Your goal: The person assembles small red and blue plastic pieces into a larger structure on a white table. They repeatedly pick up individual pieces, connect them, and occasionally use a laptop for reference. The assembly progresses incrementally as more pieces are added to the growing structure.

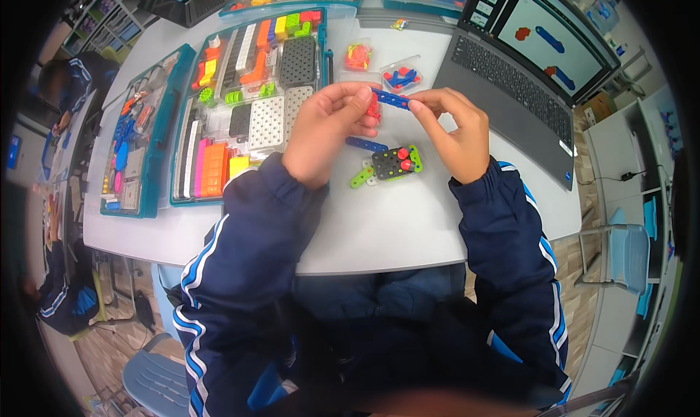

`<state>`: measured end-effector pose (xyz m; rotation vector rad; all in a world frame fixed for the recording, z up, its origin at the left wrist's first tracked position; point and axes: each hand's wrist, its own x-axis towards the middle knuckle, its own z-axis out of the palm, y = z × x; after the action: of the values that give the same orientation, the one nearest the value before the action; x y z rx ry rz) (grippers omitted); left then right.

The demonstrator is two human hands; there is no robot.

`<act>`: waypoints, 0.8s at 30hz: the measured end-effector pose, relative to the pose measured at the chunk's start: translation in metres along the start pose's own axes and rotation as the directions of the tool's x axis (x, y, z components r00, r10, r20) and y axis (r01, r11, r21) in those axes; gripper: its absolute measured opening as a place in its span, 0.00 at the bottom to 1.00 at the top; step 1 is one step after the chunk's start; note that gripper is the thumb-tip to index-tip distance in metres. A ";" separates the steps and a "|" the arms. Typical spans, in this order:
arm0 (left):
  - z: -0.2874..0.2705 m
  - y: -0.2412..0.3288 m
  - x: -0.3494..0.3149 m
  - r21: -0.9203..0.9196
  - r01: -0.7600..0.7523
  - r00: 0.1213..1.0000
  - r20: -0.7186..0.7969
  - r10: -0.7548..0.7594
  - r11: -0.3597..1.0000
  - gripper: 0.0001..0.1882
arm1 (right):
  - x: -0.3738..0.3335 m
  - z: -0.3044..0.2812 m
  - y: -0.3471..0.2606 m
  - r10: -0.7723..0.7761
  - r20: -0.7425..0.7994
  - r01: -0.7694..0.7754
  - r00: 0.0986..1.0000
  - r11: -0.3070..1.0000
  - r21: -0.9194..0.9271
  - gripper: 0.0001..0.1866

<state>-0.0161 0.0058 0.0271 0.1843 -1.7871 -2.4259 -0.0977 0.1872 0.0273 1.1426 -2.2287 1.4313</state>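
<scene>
Above the table I hold a blue perforated building beam (391, 98) between both hands. My left hand (327, 129) is closed at the beam's left end, with a small red building piece (375, 108) at its fingertips. Whether the red piece is joined to the beam I cannot tell. Thumb and fingers of my right hand (459, 129) pinch the beam's right end. Below them on the table lie another blue beam (364, 144) and a small assembly (396, 163) with a dark perforated plate, red pieces and green parts. A green beam (362, 177) sticks out at the assembly's left.
A teal case (179, 125) of sorted building pieces fills the left, beside a second teal case (149, 169). Small clear boxes hold red pieces (358, 56) and blue pieces (401, 76). An open laptop (510, 89) stands right, showing blue and red parts. Other people sit at the far left.
</scene>
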 end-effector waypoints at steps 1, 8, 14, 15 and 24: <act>0.000 -0.001 0.000 0.007 -0.002 1.000 -0.003 0.002 1.000 0.14 | -0.001 -0.001 0.000 0.003 0.004 -0.003 1.000 1.000 -0.006 0.06; 0.000 -0.005 0.000 0.028 -0.008 0.999 -0.051 0.009 1.000 0.15 | -0.003 0.000 -0.002 -0.003 0.000 0.003 1.000 1.000 0.003 0.12; 0.002 -0.004 0.001 0.027 -0.013 0.996 -0.088 0.015 1.000 0.17 | 0.003 -0.006 0.020 0.023 -0.057 -0.037 0.998 0.961 -0.275 0.27; 0.003 -0.004 0.001 0.019 -0.014 0.996 -0.086 0.015 1.000 0.17 | 0.003 -0.009 0.025 0.078 -0.072 -0.101 0.994 0.908 -0.407 0.30; 0.002 -0.003 0.000 0.021 -0.013 0.997 -0.081 0.014 1.000 0.19 | 0.004 -0.040 0.053 0.597 -0.190 -0.483 0.779 0.379 -0.789 0.43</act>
<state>-0.0170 0.0088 0.0251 0.2684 -1.7732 -2.3558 -0.1465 0.2307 0.0149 0.1451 -2.9795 0.2347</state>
